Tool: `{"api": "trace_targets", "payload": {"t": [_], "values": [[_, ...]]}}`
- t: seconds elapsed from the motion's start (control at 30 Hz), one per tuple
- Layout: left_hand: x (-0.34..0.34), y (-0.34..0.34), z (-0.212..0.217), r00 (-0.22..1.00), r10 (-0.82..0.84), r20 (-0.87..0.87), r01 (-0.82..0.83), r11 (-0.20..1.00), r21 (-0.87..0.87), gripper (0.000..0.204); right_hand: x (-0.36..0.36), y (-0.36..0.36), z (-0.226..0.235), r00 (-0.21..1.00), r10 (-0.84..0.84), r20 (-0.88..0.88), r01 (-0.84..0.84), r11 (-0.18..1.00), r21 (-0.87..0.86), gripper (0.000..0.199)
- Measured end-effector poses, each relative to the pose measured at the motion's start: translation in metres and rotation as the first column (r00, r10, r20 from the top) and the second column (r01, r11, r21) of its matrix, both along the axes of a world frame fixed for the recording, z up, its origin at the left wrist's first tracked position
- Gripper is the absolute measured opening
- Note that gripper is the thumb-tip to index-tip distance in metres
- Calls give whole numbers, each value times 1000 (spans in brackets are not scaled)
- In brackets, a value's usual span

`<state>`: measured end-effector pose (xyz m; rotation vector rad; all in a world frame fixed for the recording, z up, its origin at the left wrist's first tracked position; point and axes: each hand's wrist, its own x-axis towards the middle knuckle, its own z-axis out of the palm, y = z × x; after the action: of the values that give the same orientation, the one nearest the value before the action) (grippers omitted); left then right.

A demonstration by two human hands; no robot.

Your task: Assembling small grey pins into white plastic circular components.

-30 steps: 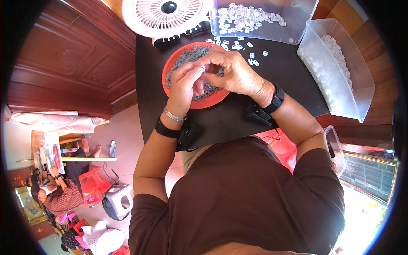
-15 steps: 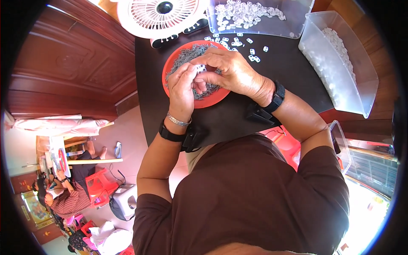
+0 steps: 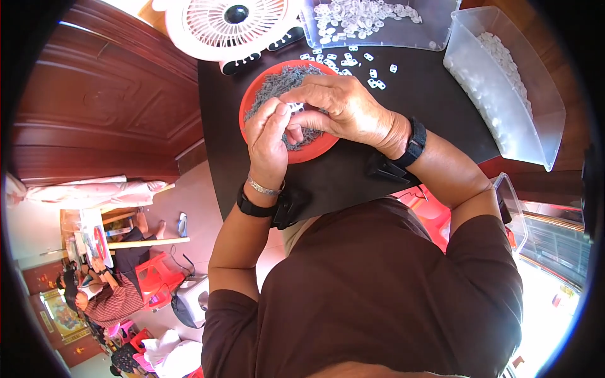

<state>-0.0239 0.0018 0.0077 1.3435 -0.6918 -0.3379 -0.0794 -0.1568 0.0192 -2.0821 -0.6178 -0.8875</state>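
Small white piece (image 3: 293, 108) between fingertips, perhaps clip; too small.

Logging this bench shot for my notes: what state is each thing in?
left hand: pinching a small white piece
right hand: fingers on the same piece
red dish: heaped with grey parts
clear bin: open, holding white pieces
clear tray: open, holding white pieces
white fan: spinning or not, cannot tell

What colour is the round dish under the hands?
Orange-red, the round dish holds a pile of small grey parts; the head view shows it best.
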Motion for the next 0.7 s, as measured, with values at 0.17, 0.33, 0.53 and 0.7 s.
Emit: {"api": "trace_targets", "payload": {"t": [0.17, 0.33, 0.53, 0.7], "values": [[3, 1, -4, 1000, -13, 1, 13, 1000, 12, 27, -2, 1, 2, 1000, -21, -14, 20, 999, -41, 29], [3, 1, -4, 996, -43, -73, 44, 999, 16, 29, -1, 1, 2, 999, -10, -35, 9, 999, -44, 26], [1, 1, -4, 996, -43, -82, 43, 999, 1, 29, -2, 0, 3, 976, 110, -187, -91, 990, 107, 29], [0, 0, -1, 999, -17, -47, 17, 1000, 16, 26, 0, -2, 3, 997, 38, -70, -35, 999, 35, 33]]}}
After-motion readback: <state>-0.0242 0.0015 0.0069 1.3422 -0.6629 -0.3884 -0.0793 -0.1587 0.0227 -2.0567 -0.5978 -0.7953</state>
